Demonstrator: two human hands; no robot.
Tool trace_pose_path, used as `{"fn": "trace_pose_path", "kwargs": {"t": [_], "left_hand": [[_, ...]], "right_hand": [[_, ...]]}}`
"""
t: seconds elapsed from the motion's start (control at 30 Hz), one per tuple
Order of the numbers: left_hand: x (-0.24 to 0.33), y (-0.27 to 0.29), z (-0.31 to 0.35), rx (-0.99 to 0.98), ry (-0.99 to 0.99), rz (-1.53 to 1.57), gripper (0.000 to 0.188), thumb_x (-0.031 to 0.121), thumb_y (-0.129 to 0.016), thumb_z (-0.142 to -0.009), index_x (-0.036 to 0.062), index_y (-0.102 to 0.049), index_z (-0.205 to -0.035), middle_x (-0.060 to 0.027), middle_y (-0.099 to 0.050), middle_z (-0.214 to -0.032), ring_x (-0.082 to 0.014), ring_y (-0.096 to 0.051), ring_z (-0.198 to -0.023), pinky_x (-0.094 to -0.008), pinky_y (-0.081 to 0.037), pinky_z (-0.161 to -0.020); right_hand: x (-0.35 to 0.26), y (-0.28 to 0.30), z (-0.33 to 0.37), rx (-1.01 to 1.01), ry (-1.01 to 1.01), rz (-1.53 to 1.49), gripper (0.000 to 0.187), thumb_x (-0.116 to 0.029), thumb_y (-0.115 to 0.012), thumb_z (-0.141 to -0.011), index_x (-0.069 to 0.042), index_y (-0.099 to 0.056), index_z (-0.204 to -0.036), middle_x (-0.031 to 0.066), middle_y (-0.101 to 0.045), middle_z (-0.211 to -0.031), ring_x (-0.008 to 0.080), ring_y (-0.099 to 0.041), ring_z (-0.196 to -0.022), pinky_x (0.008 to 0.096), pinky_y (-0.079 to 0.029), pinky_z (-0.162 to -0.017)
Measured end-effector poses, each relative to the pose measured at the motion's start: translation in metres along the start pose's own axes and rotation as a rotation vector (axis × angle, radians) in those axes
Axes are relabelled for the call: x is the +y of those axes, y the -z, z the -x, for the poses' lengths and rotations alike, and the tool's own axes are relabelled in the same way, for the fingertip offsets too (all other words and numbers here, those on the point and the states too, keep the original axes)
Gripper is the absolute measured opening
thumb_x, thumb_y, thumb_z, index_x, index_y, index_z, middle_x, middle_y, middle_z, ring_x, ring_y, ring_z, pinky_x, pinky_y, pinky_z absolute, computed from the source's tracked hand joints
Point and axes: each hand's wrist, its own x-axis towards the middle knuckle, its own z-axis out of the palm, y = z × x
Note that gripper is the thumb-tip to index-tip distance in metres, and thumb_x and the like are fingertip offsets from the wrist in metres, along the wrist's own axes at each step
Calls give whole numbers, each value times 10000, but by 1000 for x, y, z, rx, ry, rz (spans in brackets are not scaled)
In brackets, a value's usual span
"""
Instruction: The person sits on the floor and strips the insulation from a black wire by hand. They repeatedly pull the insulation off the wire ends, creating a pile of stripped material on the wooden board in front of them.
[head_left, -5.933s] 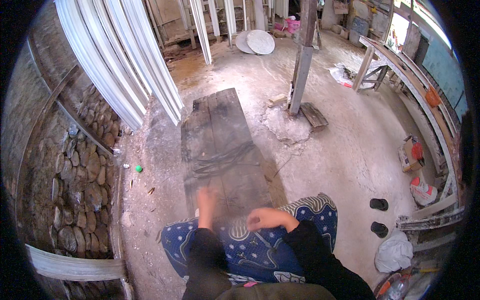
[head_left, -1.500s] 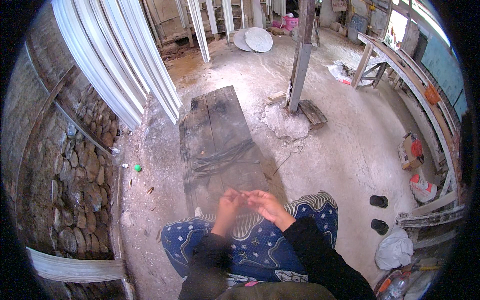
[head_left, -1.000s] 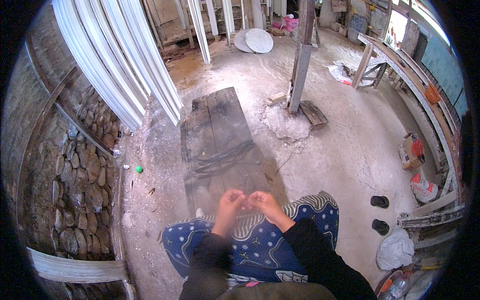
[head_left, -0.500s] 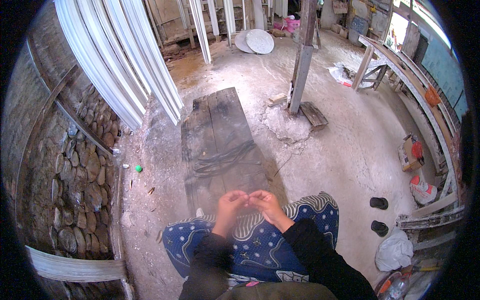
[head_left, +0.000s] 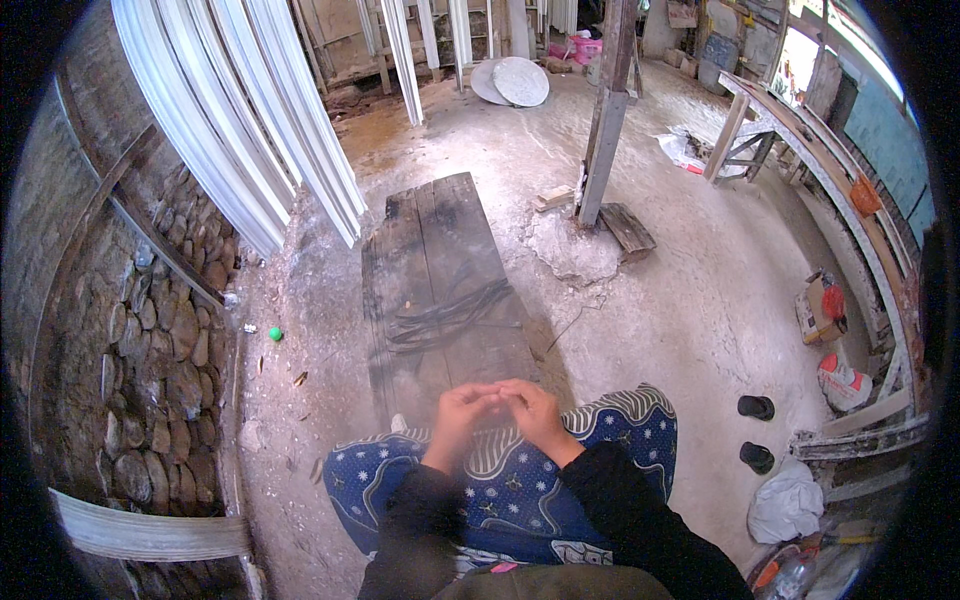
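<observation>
Above my lap, covered in blue patterned cloth (head_left: 515, 490), my two hands meet at the fingertips. My left hand (head_left: 460, 420) is closed in a pinch, somewhat blurred. My right hand (head_left: 536, 412) is closed too, its fingers pressed against those of the left. Whatever they hold, if anything, is too small or hidden to make out. Just beyond them lies a dark wooden board (head_left: 430, 230) on the floor. A loose bundle of thin black strips (head_left: 450, 315) rests across it.
White grooved lengths (head_left: 220, 110) hang at the left beside a stone wall (head_left: 165, 370). A wooden post (head_left: 605, 130) stands beyond the board. Black sandals (head_left: 757, 458), a white sack (head_left: 787, 502) and a long wooden bench (head_left: 800, 120) are on the right. A green ball (head_left: 275, 334) lies left.
My fingers have shifted slightly against each other, with the right hand turned a little more over the left. Both hands stay above my lap.
</observation>
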Motion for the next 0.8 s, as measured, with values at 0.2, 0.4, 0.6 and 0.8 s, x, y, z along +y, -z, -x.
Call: {"fn": "trace_pose_path", "kwargs": {"t": [0.2,0.4,0.6,0.8], "left_hand": [[8,-5,3,38,-49,-63,147,22,-588,-759,-29,-577,-897,-73,-607,-803,-118,-575,-689,-227,-491,-616],[0,-2,-1,96,-99,-21,116,5,-580,-755,2,-545,-866,-60,-588,-772,-113,-567,-675,-246,-499,-605],[-3,-1,0,80,-195,-224,129,-22,-586,-733,33,-501,-812,-27,-552,-745,-101,-539,-689,-222,-456,-625],[-7,-2,0,75,-212,-251,158,-22,-599,-727,52,-477,-793,-10,-529,-782,-86,-516,-757,-207,-431,-646]], "right_hand": [[-7,4,-5,-12,11,39,74,-4,-575,-732,-10,-573,-805,109,-600,-793,230,-592,-741,281,-458,-645],[-5,1,-4,-21,19,111,78,-18,-582,-732,-7,-572,-809,100,-596,-778,214,-588,-736,277,-453,-639],[5,-1,-1,-102,-392,-373,82,-88,-565,-792,-28,-539,-840,56,-587,-784,146,-575,-701,249,-456,-609],[17,6,-2,-132,-764,-932,106,-106,-579,-793,-45,-521,-857,25,-573,-764,92,-546,-640,213,-456,-581]]}}
